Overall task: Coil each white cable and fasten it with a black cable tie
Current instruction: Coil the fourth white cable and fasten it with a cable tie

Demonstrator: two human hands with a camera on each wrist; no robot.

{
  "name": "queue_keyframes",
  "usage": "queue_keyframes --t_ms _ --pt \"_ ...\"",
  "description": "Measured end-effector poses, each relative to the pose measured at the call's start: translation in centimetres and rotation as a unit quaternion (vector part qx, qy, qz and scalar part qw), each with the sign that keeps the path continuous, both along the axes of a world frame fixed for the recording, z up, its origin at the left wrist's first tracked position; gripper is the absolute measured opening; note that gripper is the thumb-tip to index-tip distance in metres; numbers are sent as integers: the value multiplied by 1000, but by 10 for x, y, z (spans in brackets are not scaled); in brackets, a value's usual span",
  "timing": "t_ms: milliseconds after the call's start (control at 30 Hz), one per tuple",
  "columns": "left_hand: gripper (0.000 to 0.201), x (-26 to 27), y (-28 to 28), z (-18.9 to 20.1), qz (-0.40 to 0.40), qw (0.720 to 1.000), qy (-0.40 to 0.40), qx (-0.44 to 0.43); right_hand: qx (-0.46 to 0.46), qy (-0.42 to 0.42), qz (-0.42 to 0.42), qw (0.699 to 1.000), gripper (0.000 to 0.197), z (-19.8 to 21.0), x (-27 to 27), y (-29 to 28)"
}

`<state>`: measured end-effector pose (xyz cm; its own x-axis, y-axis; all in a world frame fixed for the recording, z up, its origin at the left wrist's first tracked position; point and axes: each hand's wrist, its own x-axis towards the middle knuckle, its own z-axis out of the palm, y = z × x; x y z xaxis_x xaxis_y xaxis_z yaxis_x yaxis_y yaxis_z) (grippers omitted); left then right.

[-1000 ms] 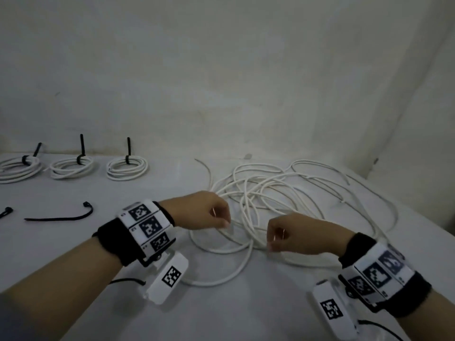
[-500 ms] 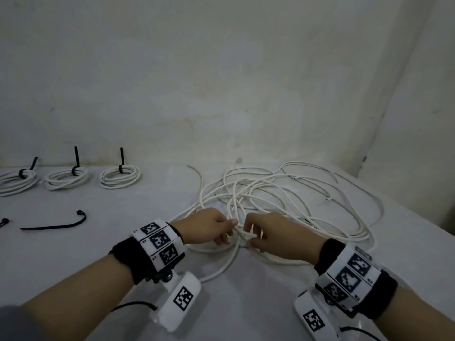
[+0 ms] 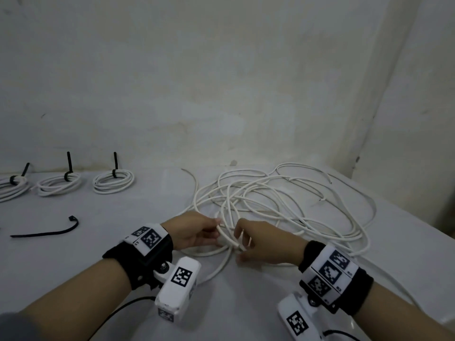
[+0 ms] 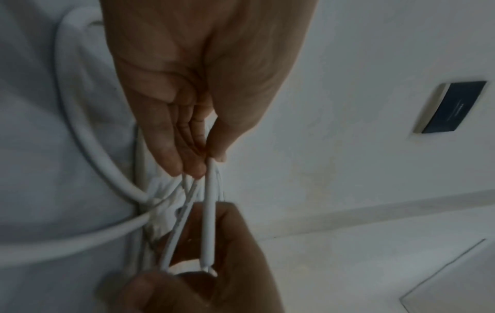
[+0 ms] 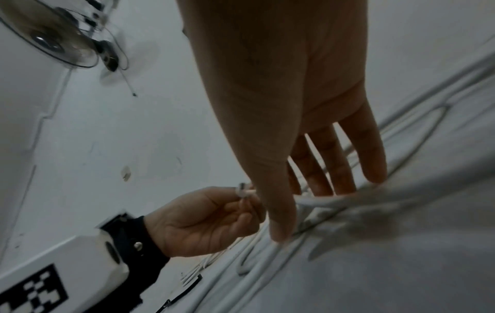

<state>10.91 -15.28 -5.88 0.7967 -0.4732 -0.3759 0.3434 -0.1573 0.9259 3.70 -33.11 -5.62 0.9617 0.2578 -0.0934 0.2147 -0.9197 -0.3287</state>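
A loose tangle of white cable (image 3: 283, 205) sprawls over the right half of the white table (image 3: 123, 242). My left hand (image 3: 218, 227) pinches a strand of it near its tip between thumb and fingertips (image 4: 211, 156). A short stretch of cable (image 4: 207, 222) runs from there to my right hand (image 3: 242, 244). That hand takes the stretch between thumb and nearly straight fingers (image 5: 340, 169), low over the tangle. The hands are almost touching. A loose black cable tie (image 3: 49, 233) lies on the table to the left, away from both hands.
Three coiled white cables (image 3: 113, 180), each bound with a black tie, sit in a row at the back left by the wall. The wall corner (image 3: 357, 156) closes the table at the back right. The table's right edge (image 3: 418, 225) runs past the tangle.
My hands were a hand's width apart a second ago; they have come together at the near edge of the tangle. A short stretch of cable now spans between them.
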Motion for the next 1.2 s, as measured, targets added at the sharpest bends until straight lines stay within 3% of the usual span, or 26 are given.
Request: queue_keyframes --t_ms 67,133,267,367,400,467,500,567,667,800,967,1067,1133,1200 --pt "18 2 6 5 -6 1000 -4 9 -29 13 15 999 24 -2 2 -2" --pt "18 4 14 9 -11 1000 -12 17 -32 -7 15 999 32 -3 7 -7" --pt "18 6 50 18 -27 999 -23 24 101 -32 -77 991 20 5 13 -21" --pt "8 2 90 34 -14 999 -29 7 130 -48 -130 982 6 10 19 -32" --pt "12 0 105 41 -5 999 -37 -3 127 -51 -138 981 5 11 21 -34" --pt "47 -3 132 51 22 998 -54 -15 116 -45 -148 981 6 11 25 -37" --pt "55 -4 144 55 38 997 -61 -22 114 -42 -152 981 6 10 27 -38" --pt "54 -7 162 60 58 995 -70 -48 102 -37 -159 981 8 10 31 -40" --pt "87 -11 176 57 50 994 -81 -49 89 -18 -157 983 15 10 34 -41" --pt "99 -19 173 49 -15 997 -75 1 17 -18 -116 993 25 13 38 -32" --pt "92 -26 149 45 -53 997 -48 19 -46 -49 -83 994 14 15 46 -7" --pt "36 -28 126 41 -15 999 -34 35 -1 -92 -52 994 27 15 54 16" --pt "23 -31 115 39 -33 997 -32 56 13 -95 -25 995 41 16 60 35" --pt "21 -35 107 38 -81 994 -31 69 -22 -84 -1 996 43 14 69 52"
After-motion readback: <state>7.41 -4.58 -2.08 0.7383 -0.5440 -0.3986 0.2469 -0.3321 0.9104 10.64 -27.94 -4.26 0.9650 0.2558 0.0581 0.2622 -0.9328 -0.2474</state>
